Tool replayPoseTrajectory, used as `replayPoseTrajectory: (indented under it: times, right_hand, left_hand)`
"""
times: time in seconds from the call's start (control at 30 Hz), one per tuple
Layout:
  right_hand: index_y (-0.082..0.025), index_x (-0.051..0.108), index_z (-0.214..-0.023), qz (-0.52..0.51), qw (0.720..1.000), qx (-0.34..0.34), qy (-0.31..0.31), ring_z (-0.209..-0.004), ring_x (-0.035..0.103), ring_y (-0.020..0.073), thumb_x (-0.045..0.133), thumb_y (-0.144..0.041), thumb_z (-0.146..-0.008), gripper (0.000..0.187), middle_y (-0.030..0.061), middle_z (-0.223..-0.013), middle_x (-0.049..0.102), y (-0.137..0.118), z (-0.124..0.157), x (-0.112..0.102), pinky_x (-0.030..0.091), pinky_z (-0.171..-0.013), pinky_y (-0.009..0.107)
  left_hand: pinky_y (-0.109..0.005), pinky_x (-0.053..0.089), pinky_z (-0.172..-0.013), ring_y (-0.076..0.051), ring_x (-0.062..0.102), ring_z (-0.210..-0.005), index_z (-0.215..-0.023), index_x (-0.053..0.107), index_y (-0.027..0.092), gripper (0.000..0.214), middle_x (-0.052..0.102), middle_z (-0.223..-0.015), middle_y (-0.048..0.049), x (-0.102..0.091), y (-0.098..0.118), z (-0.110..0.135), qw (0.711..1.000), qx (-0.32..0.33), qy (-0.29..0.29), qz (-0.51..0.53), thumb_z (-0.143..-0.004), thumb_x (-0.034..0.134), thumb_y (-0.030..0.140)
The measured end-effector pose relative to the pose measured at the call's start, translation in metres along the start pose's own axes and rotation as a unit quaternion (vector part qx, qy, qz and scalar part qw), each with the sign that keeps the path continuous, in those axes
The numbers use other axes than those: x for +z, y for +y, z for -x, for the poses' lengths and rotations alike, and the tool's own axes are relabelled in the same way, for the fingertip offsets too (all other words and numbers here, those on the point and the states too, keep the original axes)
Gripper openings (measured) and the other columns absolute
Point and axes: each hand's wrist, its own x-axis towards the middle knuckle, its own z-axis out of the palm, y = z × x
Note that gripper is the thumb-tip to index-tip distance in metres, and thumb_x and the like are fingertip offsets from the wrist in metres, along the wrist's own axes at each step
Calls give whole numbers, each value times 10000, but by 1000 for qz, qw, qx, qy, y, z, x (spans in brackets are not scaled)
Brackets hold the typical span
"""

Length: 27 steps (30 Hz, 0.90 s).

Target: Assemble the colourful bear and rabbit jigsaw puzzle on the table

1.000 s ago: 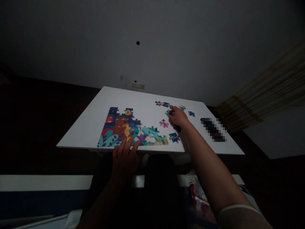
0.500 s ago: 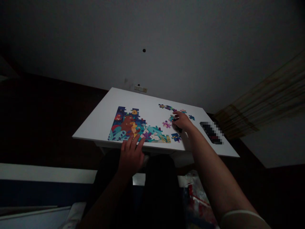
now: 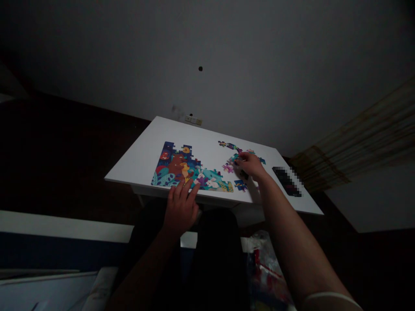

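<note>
The left hand (image 3: pixel 180 211) lay spread, its fingers (image 3: pixel 186 192) fanned out with their tips at the near edge of the part-built jigsaw puzzle (image 3: pixel 175 166), on the left side of the white tabletop (image 3: pixel 145 162). Pressure or a slide from those fingertips could have shoved the joined section, and its ragged upper and right edges looked the most likely to pull apart. The right hand (image 3: pixel 251 166) reached forward, with its fingers bunched downward among the loose pieces (image 3: pixel 228 168) to the right of the puzzle. Whether it was pinching a piece could not be told, because the fingers hid what lay beneath them. A small dark object (image 3: pixel 244 175) showed just under the palm. The wrist or forearm could have brushed the scattered pieces out of place, and the dim light made the darker ones hard to tell apart. The puzzle showed a brown bear, white rabbits and teal and purple leaves against a navy ground, with notched gaps along its top. Farther right lay a pixelated dark oblong (image 3: pixel 287 181), and beyond the tabletop a switch plate (image 3: pixel 193 120) sat on the wall
</note>
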Motion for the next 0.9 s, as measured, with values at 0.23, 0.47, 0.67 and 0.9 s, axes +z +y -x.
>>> replayPoseTrajectory:
  times: [0.23,0.47,0.67,0.9]
  right_hand:
    - [-252,819,-1103,-53,995,-56,-70,-899,824,288,860,-295,-928,185,95,-1049,885,-28,6,14,679,-899,455]
    - [-243,822,-1145,-68,985,-69,-144,-842,794,268,838,-337,-947,221,75,-992,869,-46,10,45,651,-793,411]
    - [-250,899,-1209,-35,972,-142,-185,-987,818,293,788,-303,-979,261,85,-1080,909,-53,13,60,637,-947,439]
    - [-227,870,-1398,-3,974,-156,-164,-845,730,254,799,-355,-1006,418,43,-946,825,-56,14,68,586,-827,393]
  left_hand:
    - [-599,380,-1470,-407,588,-1738,-1742,751,293,663,707,-1825,-118,-2,0,0,1000,2,-10,9,-1083,695,250]
    - [-591,362,-1481,-403,585,-1736,-1761,729,279,661,708,-1823,-122,-11,1,-1,999,9,-31,16,-1101,691,251]
    - [-588,374,-1478,-397,564,-1746,-1768,707,282,664,701,-1826,-116,-10,0,0,999,9,-28,23,-1105,697,239]
    - [-668,421,-1450,-436,537,-1747,-1833,627,330,740,646,-1867,-100,-2,-5,2,998,24,-50,9,-1099,722,305]
